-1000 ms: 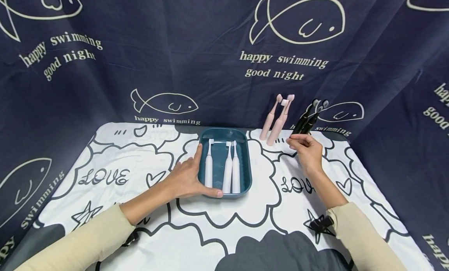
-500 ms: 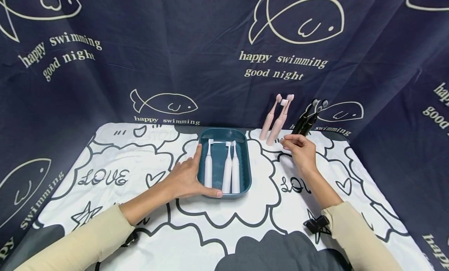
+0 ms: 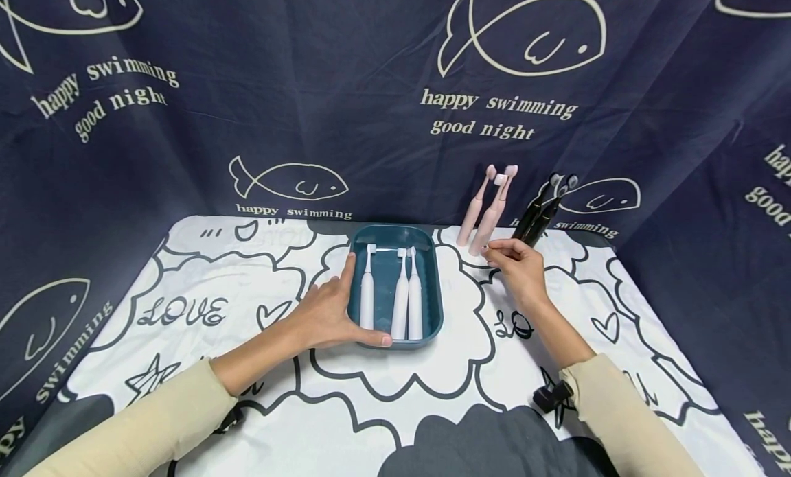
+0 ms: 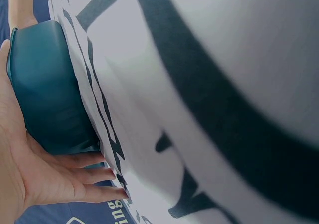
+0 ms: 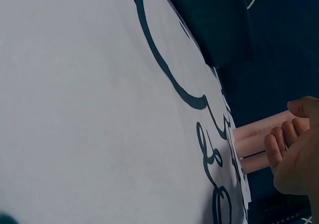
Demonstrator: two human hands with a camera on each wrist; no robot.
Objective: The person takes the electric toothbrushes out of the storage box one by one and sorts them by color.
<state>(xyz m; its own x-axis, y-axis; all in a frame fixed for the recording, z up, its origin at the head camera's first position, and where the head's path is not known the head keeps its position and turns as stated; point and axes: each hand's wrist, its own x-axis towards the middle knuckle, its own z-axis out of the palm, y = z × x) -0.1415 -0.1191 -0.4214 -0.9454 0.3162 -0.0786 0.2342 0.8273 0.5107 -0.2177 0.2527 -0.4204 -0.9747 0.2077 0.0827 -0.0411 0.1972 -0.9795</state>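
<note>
A: Which step is in hand?
B: The teal tray (image 3: pixel 432 285) at mid-table is steadied by the flat left hand (image 3: pixel 327 316).
A: And farther back?
B: The pink toothbrushes (image 3: pixel 488 213) at the far edge are approached by the right hand (image 3: pixel 519 268), fingers loosely curled, seemingly empty; a firm pinch is needed next.

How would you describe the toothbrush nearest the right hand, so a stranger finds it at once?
Look right of the teal tray, where toothbrushes lean on the dark curtain. Among the pink pair, take the nearer pink toothbrush, at the right hand; the black toothbrushes stand further right.
</note>
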